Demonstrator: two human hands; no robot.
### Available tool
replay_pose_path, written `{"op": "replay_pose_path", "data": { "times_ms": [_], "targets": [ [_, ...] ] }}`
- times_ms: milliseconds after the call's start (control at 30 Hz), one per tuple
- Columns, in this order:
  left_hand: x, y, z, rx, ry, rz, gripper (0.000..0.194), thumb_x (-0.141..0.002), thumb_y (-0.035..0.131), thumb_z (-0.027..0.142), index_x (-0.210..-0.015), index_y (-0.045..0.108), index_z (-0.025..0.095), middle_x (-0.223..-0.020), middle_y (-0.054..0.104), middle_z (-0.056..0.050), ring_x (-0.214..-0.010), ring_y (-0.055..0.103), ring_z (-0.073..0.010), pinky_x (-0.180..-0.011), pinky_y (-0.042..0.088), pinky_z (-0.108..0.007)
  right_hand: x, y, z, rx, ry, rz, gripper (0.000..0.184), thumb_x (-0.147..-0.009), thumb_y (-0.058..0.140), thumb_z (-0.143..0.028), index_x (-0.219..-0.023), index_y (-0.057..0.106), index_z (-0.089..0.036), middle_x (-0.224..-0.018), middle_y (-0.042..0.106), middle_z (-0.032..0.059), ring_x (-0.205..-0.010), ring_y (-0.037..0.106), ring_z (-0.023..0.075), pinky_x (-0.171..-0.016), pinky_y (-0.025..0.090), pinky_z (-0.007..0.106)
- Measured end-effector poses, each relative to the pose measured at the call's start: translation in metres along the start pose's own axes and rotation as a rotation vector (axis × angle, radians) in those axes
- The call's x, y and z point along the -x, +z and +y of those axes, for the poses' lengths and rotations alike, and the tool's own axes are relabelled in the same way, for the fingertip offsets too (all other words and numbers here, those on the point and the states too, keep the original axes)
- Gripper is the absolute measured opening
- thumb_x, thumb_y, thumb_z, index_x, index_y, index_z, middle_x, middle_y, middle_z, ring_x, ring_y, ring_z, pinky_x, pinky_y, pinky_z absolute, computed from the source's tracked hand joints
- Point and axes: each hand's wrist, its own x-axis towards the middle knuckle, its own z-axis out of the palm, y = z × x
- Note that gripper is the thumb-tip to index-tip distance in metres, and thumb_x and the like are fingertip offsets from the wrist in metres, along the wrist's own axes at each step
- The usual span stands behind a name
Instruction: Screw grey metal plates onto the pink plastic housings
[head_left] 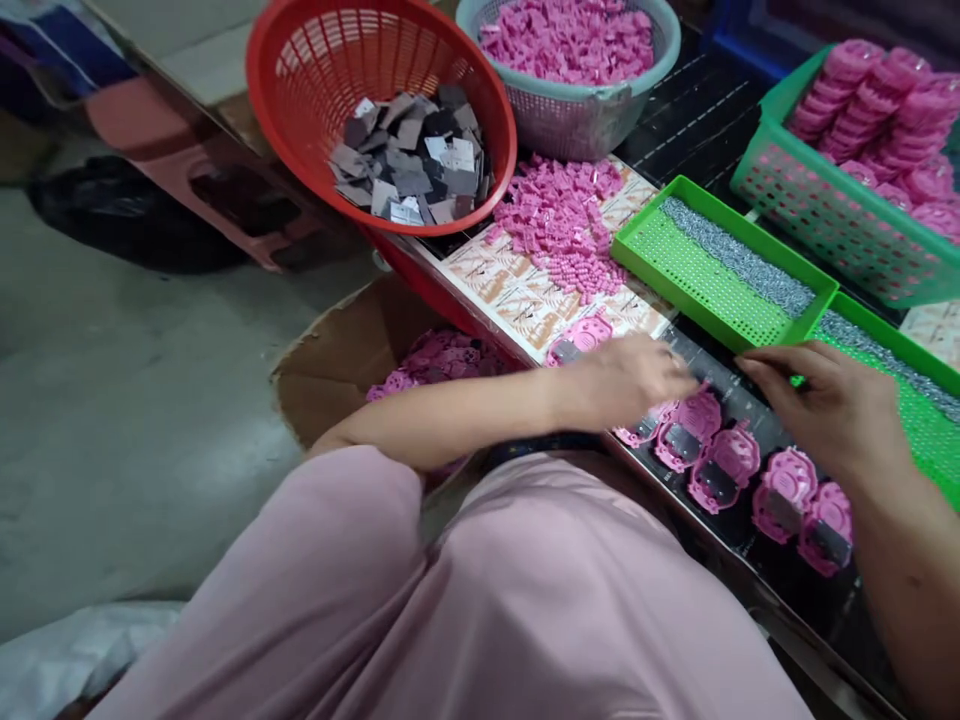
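Observation:
My left hand reaches over the row of pink plastic casings, its fingers smeared by motion, so what they hold cannot be told. My right hand is beside the near edge of the green trays, thumb and forefinger pinched together; anything between them is too small to make out. Below the hands lie several pink casings with dark plates in them, such as one casing and another casing. A further casing is partly covered by my left hand.
A green tray holds small metal pieces. Loose pink parts lie beside it. Behind stand a red basket of grey plates, a pale basket of pink parts and a teal basket of pink casings. A cardboard box sits below.

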Motion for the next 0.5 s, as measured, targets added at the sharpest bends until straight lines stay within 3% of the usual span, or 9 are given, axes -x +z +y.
{"op": "replay_pose_path", "data": {
  "times_ms": [100,167,333,500],
  "targets": [
    [0.031,-0.017,-0.052,-0.161,-0.323,-0.093,0.030,-0.089,0.048,0.005,-0.104,0.071,0.016,-0.094,0.071,-0.006,-0.083,0.063,-0.0166,-0.070,0.046,-0.029,-0.035,0.019,-0.022,-0.004,-0.243,-0.021,0.032,-0.094,0.048,-0.041,-0.099,0.073,-0.022,-0.093,0.070,0.0073,-0.077,0.064,0.0201,-0.060,0.046,0.033],
    [0.047,-0.020,-0.077,-0.215,-0.423,-0.144,0.026,-0.092,0.050,0.012,-0.104,0.072,0.020,-0.095,0.069,-0.005,-0.086,0.061,-0.0166,-0.068,0.043,-0.028,-0.061,0.034,-0.038,0.016,-0.363,-0.106,0.031,-0.096,0.045,-0.037,-0.101,0.072,-0.023,-0.099,0.069,0.0075,-0.086,0.064,0.0213,-0.064,0.046,0.033],
    [0.060,-0.009,-0.096,-0.227,-0.406,-0.189,0.021,-0.095,0.054,0.029,-0.105,0.071,0.024,-0.099,0.065,-0.005,-0.092,0.059,-0.0180,-0.070,0.041,-0.028,-0.120,0.056,-0.078,0.295,-0.668,-0.380,0.028,-0.094,0.045,-0.018,-0.108,0.069,-0.023,-0.106,0.066,0.0083,-0.096,0.057,0.0212,-0.055,0.031,0.030],
    [0.060,-0.001,-0.099,-0.251,-0.366,-0.138,0.020,-0.093,0.055,0.028,-0.095,0.071,0.017,-0.096,0.065,-0.007,-0.093,0.058,-0.0198,-0.072,0.041,-0.030,-0.146,0.059,-0.097,0.431,-0.815,-0.492,0.022,-0.094,0.047,-0.017,-0.098,0.069,-0.020,-0.095,0.065,0.0085,-0.091,0.053,0.0197,-0.054,0.023,0.029]
  ]
}}
